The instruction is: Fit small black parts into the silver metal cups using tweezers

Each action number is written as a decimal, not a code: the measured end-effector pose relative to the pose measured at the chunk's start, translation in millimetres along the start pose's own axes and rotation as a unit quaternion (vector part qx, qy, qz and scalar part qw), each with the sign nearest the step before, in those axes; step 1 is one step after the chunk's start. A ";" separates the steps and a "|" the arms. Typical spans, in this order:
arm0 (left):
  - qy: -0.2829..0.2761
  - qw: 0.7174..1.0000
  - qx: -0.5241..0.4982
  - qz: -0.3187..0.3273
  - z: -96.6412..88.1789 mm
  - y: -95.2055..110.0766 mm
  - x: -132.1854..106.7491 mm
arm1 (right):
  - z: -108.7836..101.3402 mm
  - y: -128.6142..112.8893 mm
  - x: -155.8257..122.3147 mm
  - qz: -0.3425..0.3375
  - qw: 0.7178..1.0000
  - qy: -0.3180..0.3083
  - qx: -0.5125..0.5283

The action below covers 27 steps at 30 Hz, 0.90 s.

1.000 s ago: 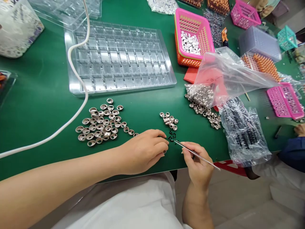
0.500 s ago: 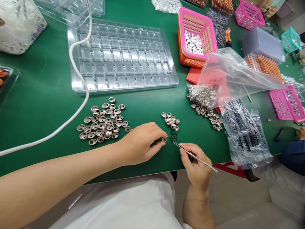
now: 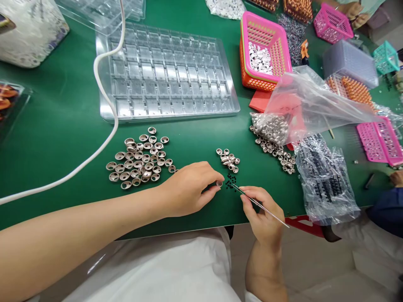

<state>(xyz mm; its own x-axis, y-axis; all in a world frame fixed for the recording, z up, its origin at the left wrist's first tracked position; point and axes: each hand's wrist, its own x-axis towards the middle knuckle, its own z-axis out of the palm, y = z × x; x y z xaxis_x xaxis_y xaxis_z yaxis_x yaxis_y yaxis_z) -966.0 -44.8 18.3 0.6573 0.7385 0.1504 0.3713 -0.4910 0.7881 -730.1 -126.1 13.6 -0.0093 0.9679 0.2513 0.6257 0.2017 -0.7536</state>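
A white shirt (image 3: 163, 268) is filling the near edge, and past it a green table (image 3: 195, 142) is stretching away, with a pale floor (image 3: 315, 268) showing at the lower right, where a red stool (image 3: 305, 226) is standing beside the table's edge. Just over that edge, the left hand (image 3: 195, 188) is pinching a small metal ring (image 3: 219, 183), while the right hand (image 3: 267, 214) is grasping tweezers (image 3: 277, 218), their points hovering at a scatter of black bits (image 3: 231, 181) — I cannot tell whether they are gripping one.

Just beyond the bits, a small cluster of rings (image 3: 229, 159) is lying; a larger pile of rings (image 3: 138, 161) is spreading to the left, the left hand partly covering its nearest end. To the right, packs of black parts (image 3: 327, 184) are lying near a co-worker's blue sleeve (image 3: 388, 209), and a clear bag of rings (image 3: 270, 128) is resting beside loose rings (image 3: 267, 145), its slack plastic draping over a red sheet (image 3: 260, 100). Farther on, a white cable (image 3: 116, 123) is crossing a clear tray (image 3: 170, 75), hiding some compartments, and a pink basket (image 3: 278, 54) is holding white bits (image 3: 260, 58).

Compared with half a second ago, the left hand is keeping its pinch — but the tweezers' points are now sitting farther right among the bits.
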 end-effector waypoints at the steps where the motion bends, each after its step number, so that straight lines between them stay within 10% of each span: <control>1: 0.000 1.000 0.000 0.000 0.1 -0.2 0.0 | -1.2 -0.4 1.9 -0.011 1.000 -0.007 -0.004; 27: -0.007 1.000 0.001 -0.012 1.5 -1.5 0.8 | -7.3 -3.3 14.0 -0.077 0.994 -0.061 -0.040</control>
<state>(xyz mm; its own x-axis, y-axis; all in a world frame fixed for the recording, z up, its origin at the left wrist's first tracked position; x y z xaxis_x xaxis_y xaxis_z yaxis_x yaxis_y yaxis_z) -965.0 -44.1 16.4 0.6577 0.7432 0.1229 0.3880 -0.4740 0.7904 -726.6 -114.3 24.1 -0.2008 0.9383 0.2816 0.6696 0.3413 -0.6596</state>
